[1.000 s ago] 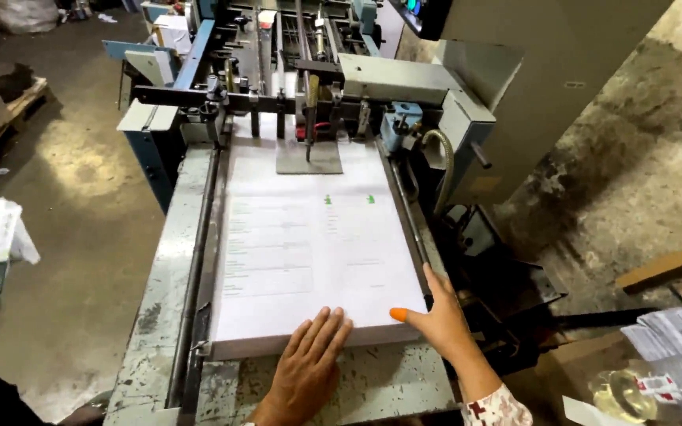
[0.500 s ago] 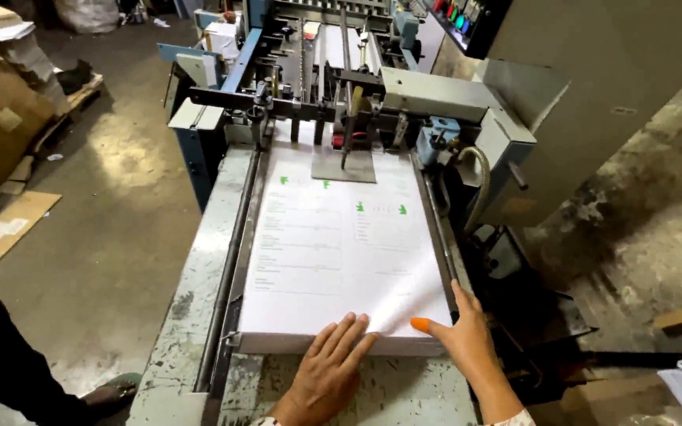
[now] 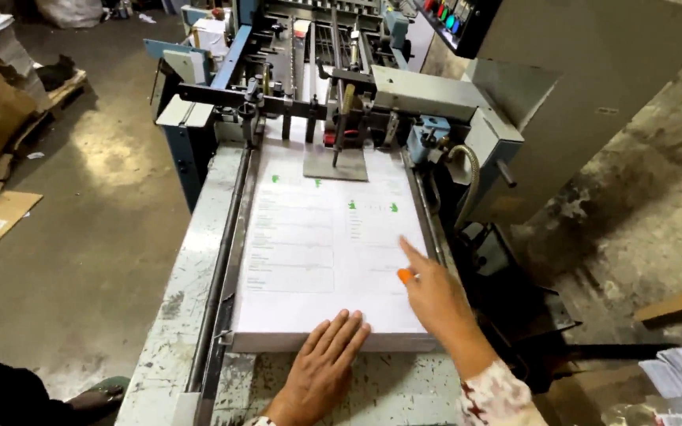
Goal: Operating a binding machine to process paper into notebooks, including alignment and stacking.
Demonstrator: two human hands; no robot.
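Worn machine table [image 3: 175,315]; both hands [image 3: 321,367] flat on paper stack [image 3: 317,252]

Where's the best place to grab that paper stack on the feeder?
Probably the near edge of the paper stack: it is the open side. Rails flank both long sides and the feeder head sits over the far end. The left hand already rests there.

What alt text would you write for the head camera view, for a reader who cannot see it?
A person's left hand rests flat on the near edge of a stack of printed white sheets on a machine's metal feed table. The right hand lies on the stack's right side, index finger extended.
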